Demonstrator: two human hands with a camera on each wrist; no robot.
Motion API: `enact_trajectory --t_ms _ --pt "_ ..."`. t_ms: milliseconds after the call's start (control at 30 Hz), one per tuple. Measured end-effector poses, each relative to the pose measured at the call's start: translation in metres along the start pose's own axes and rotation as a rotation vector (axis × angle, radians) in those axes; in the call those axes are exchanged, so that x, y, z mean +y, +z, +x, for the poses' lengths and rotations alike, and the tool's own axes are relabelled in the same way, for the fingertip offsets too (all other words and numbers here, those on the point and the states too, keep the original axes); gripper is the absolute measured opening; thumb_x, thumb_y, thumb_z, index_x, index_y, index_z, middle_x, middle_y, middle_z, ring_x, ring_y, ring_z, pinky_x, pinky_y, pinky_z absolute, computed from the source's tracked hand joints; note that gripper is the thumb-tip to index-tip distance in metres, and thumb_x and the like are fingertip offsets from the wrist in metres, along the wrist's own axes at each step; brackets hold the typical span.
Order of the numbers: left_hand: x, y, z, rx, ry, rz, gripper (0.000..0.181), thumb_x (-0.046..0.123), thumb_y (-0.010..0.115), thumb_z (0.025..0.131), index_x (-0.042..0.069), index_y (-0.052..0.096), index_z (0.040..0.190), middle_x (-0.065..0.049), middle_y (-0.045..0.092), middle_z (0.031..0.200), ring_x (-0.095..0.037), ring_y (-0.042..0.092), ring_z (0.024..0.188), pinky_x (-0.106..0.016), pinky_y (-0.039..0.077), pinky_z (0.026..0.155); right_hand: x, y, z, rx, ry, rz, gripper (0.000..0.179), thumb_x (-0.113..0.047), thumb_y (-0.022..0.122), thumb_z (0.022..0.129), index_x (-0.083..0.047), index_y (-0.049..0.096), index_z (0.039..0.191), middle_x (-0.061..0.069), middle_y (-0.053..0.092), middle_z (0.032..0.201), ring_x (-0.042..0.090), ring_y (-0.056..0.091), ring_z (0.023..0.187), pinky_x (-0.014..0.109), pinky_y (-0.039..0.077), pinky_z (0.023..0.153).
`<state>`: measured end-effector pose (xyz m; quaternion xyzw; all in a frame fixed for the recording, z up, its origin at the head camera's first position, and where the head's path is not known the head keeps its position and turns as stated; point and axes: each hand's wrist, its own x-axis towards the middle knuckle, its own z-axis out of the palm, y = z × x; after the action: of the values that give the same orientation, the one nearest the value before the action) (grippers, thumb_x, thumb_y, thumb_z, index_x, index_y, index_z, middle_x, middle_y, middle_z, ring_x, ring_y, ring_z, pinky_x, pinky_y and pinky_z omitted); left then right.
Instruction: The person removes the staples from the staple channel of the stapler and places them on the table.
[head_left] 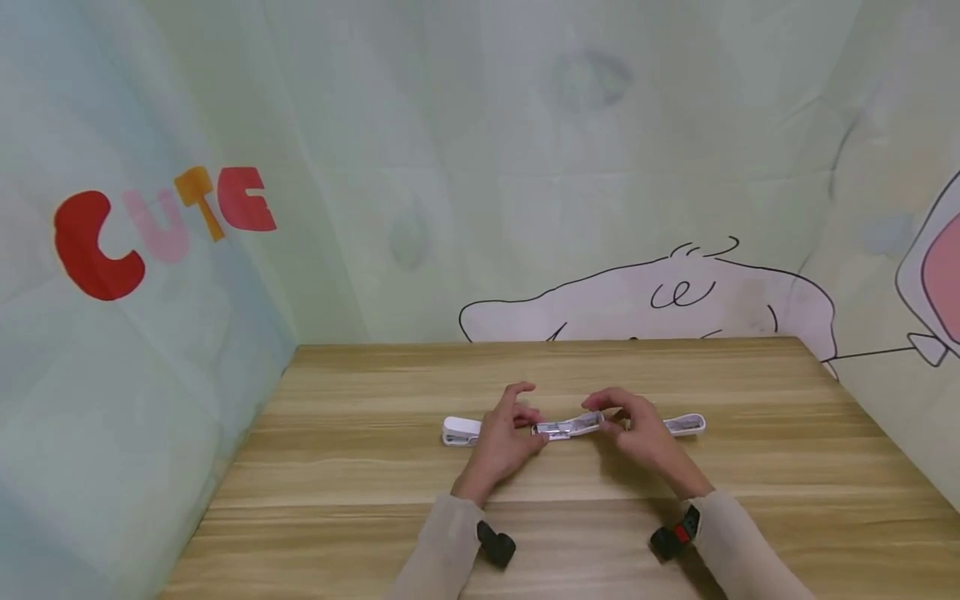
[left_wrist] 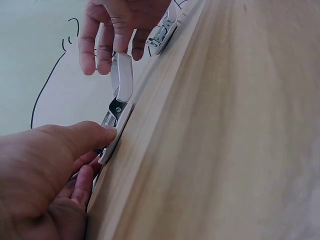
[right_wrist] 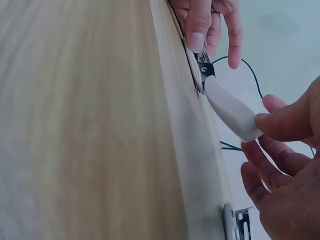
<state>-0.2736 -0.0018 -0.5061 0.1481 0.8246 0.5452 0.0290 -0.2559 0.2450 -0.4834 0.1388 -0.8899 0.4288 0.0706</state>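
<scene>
Logged a printed cloth backdrop (head_left: 352, 150) across the upper half of the head frame, with coloured letters at left and a line drawing right of centre. Below it, noted a wood-grain tabletop (head_left: 322, 475) filling most of the lower frame. Found two light sleeves (head_left: 442, 542) entering from the bottom edge, each with a dark wrist-worn device (head_left: 497, 546).

Right of frame centre, observed a left grip (head_left: 501, 446) and a right grip (head_left: 633, 427), both with thumb and fingers closed in a pinch on one white stapler (head_left: 570, 427). Located that stapler between the two, opened wide into a shallow bend.

Also logged a second stapler (head_left: 459, 427), partly hidden behind the left grip, and a third stapler (head_left: 686, 424), partly hidden behind the right. Set roughly in line with the held one, perhaps for easy reach from either side. Cannot tell whether touching a hand.

On the held stapler: pinched along the base by the left grip, probably to steady it low against the tabletop. Pinched at the free end of the raised cover (right_wrist: 230, 107) by the right grip, presumably for best leverage about the small metal hinge (left_wrist: 118, 108).
</scene>
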Motion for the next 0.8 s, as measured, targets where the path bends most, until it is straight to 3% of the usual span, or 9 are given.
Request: enact_trajectory --t_ms 133,267,500,800 --pt "0.000 -0.001 0.000 0.001 -0.001 -0.003 0.078 0.003 0.085 0.087 0.016 0.048 0.154 -0.006 0.081 0.115 -0.027 0.075 0.118 -0.046 0.057 0.112 -0.008 0.004 -0.002 0.051 -0.059 -0.022 0.031 0.006 0.071 0.091 -0.013 0.079 0.115 0.005 0.079 0.119 0.020 0.068 0.113 0.034 0.055 0.092" --pt "-0.001 -0.001 0.000 -0.004 -0.004 -0.006 0.077 0.004 0.086 0.088 0.016 0.048 0.154 -0.006 0.081 0.115 -0.027 0.075 0.120 -0.047 0.057 0.112 -0.019 0.011 -0.005 0.101 -0.095 -0.050 0.025 0.002 0.077 0.091 -0.011 0.080 0.113 0.004 0.078 0.108 0.018 0.065 0.100 0.029 0.050 0.082" --pt "-0.001 0.000 0.000 -0.005 0.015 0.002 0.078 0.004 0.086 0.088 0.015 0.047 0.155 -0.005 0.081 0.114 -0.028 0.075 0.121 -0.044 0.058 0.112 -0.034 0.025 -0.008 0.057 -0.006 -0.028 0.019 -0.006 0.077 0.095 -0.006 0.079 0.114 0.001 0.074 0.086 0.006 0.056 0.072 0.021 0.047 0.064" --pt "0.000 0.000 0.000 -0.006 0.018 0.010 0.077 0.004 0.085 0.089 0.014 0.047 0.155 -0.007 0.080 0.113 -0.029 0.076 0.119 -0.046 0.058 0.112 -0.038 0.039 -0.003 -0.074 0.153 0.090 0.018 -0.012 0.070 0.101 -0.003 0.076 0.115 0.006 0.074 0.069 0.007 0.054 0.051 0.022 0.039 0.047"
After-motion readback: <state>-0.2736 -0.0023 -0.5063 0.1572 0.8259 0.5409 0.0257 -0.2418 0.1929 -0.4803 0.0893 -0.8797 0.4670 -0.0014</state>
